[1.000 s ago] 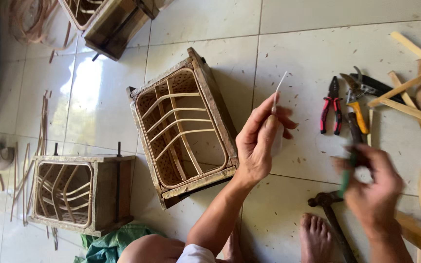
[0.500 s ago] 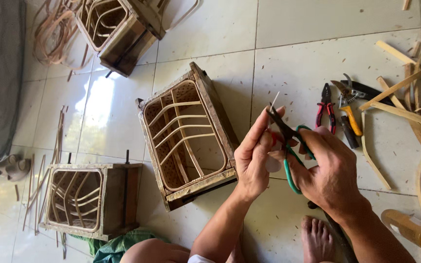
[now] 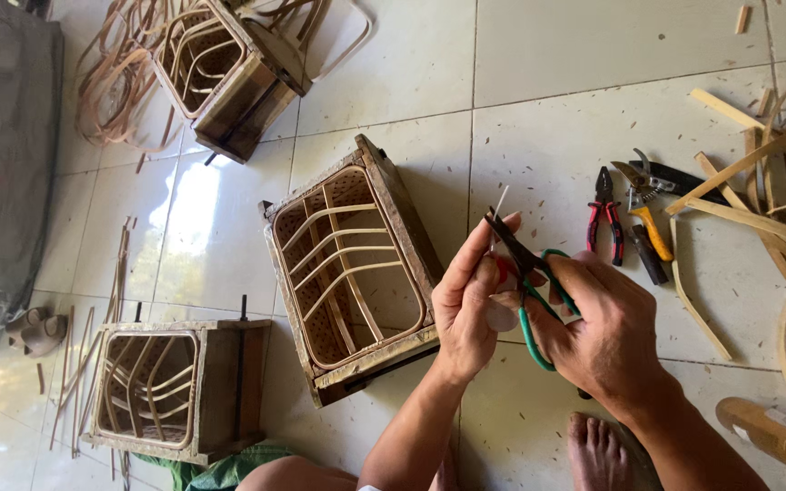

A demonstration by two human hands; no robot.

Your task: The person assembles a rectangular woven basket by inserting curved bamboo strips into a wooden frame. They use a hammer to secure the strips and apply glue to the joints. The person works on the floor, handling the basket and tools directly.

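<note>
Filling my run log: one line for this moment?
left hand: pinches thin pale sliver | right hand: green-handled scissors at sliver | woven bamboo box beside

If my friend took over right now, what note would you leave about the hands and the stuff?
Left hand: pinches a thin pale strip, pointing up.
Right hand: holds green-handled scissors, blades at the strip's base.
Things: wooden frame with curved slats on the tiles just left of the hands; two similar frames farther left. Pliers and cutters lie to the right, beside loose cane strips.
Done: strip and scissors are in hand.
Left: the strip is not yet cut; it isn't on any frame.
</note>
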